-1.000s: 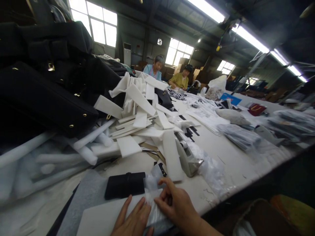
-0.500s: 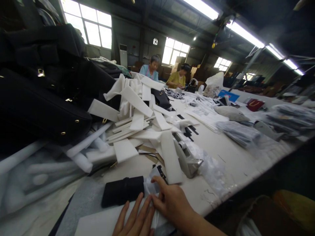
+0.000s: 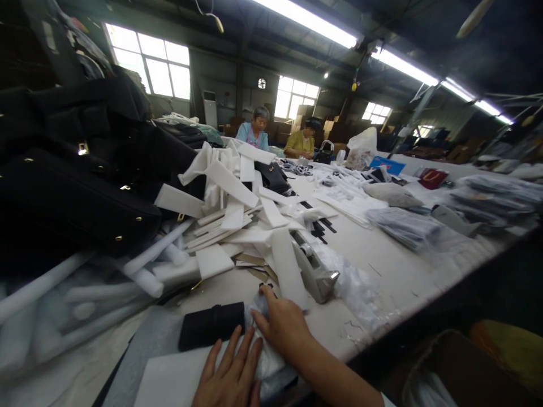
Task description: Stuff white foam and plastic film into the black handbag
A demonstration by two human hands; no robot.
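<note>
My left hand [image 3: 231, 367] lies flat with its fingers spread, on a white foam sheet [image 3: 167, 376] at the bottom of the head view. To its right, my right hand [image 3: 284, 330] has its fingers curled at crinkled clear plastic [image 3: 269, 359], with thumb and forefinger gripping it. Just beyond my left fingertips lies a flat black pouch-like piece [image 3: 212, 327] with a narrow strap across it. Part of the plastic is hidden under my hands, and a dark edge shows beneath it.
A heap of white foam pieces [image 3: 237, 186] rises ahead, beside black bags [image 3: 72, 203] on the left. A grey tape dispenser [image 3: 316, 274] stands beyond my right hand. Plastic-wrapped bundles [image 3: 403, 226] lie to the right. Two people [image 3: 253, 133] sit at the far end.
My right hand has moved slightly up and left along the clear plastic, drawing away from my left fingers. My left hand stays flat on the foam. The whole view has shifted a little.
</note>
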